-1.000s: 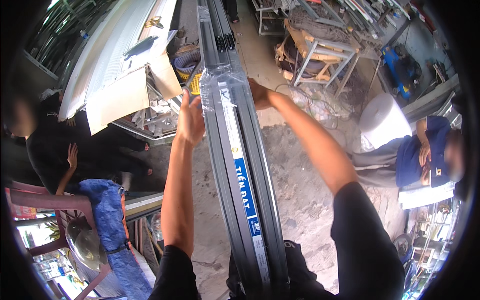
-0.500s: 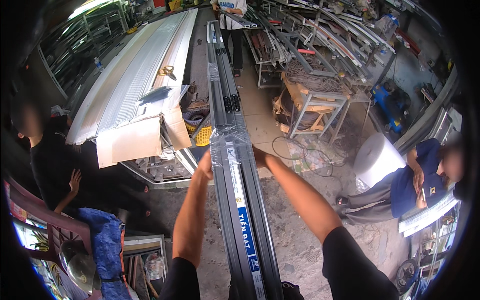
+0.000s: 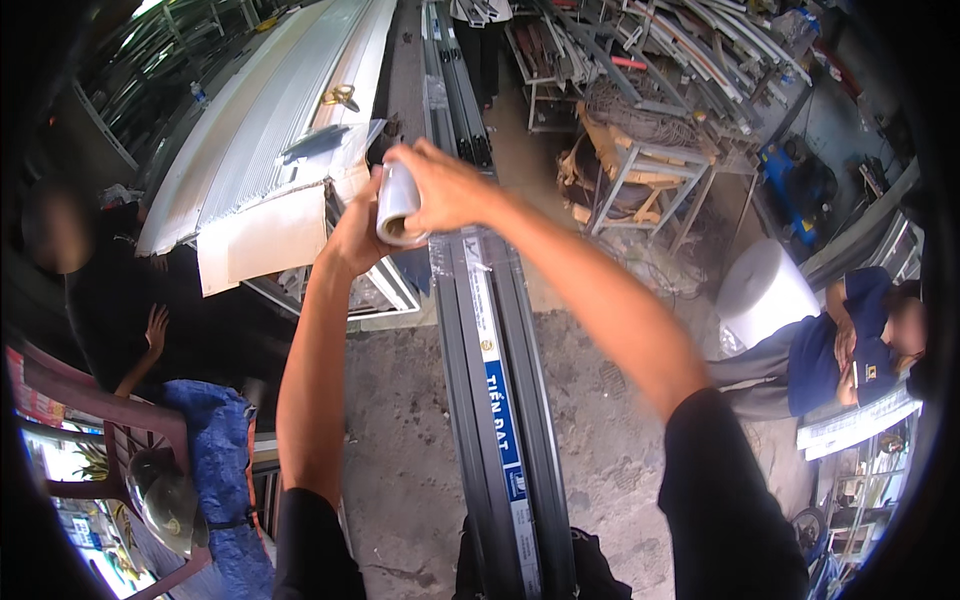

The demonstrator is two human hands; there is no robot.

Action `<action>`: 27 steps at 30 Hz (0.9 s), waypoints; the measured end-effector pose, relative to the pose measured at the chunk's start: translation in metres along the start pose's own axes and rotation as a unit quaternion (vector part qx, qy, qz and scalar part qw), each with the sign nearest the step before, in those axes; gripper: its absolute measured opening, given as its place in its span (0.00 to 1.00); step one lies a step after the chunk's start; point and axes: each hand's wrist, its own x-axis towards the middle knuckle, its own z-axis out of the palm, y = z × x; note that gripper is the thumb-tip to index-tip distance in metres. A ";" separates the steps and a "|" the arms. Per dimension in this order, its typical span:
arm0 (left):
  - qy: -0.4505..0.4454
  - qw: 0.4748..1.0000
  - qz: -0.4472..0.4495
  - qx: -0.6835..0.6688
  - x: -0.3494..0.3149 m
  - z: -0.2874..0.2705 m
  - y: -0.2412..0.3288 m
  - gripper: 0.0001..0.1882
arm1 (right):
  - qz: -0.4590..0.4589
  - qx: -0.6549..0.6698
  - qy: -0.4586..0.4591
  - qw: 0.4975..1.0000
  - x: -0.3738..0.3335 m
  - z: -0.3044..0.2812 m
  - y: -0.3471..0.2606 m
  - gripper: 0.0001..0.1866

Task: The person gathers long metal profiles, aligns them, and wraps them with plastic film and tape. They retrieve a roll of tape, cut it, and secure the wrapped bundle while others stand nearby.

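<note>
A roll of clear stretch film [image 3: 398, 195] is gripped between two hands: its left side is clasped by the left hand [image 3: 357, 225], its top and right side by the right hand [image 3: 450, 190]. The roll is held just left of a bundle of dark grey metal profiles [image 3: 521, 400]; whether the two touch cannot be told. Gold-handled scissors [image 3: 341, 97] are seen on long pale panels [image 3: 265, 120], beyond a cardboard sheet [image 3: 265, 240].
</note>
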 end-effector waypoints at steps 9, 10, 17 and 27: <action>0.021 0.999 0.007 -0.027 -0.023 0.058 -0.086 0.44 | 0.072 -0.381 -0.203 0.899 -0.076 -0.092 0.067 0.59; 0.036 0.999 0.009 -0.026 -0.023 0.060 -0.088 0.43 | 0.094 -0.386 -0.200 0.895 -0.084 -0.069 0.083 0.58; 0.089 0.996 0.005 -0.009 -0.016 0.061 -0.088 0.42 | 0.130 -0.302 0.125 0.936 -0.118 0.127 0.168 0.47; 0.064 0.995 -0.034 -0.065 -0.045 0.071 -0.091 0.41 | 0.414 -0.196 -0.492 0.740 -0.370 0.264 0.185 0.33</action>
